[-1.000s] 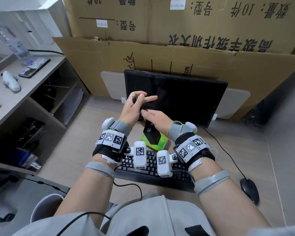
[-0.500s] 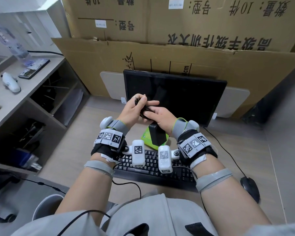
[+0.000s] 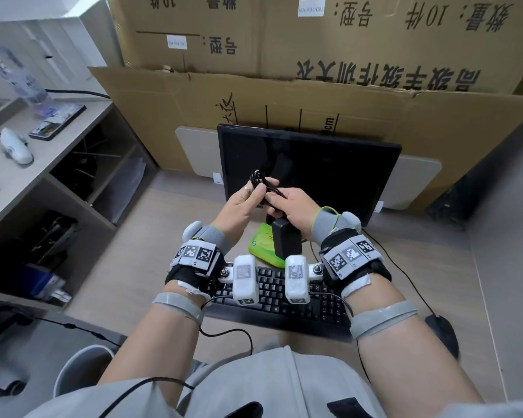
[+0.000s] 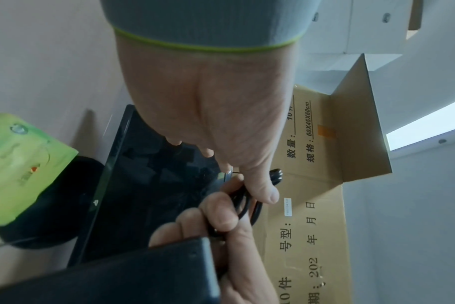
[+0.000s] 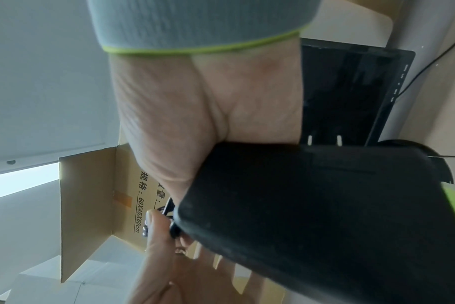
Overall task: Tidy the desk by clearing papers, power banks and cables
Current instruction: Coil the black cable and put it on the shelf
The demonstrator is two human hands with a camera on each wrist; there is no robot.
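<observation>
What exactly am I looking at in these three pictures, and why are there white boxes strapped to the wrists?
There is no robot here: a person is tidying a desk with bare hands. The white boxes are small cameras. One picture comes from a camera on the head, looking down; the other two look along each wrist at the fingers.

The right hand holds a black power bank; the left hand pinches a coiled black cable, which also runs under the right fingers.

On the desk lie a keyboard, a green pack, a mouse and a dark monitor. Cardboard boxes are stacked behind.
</observation>
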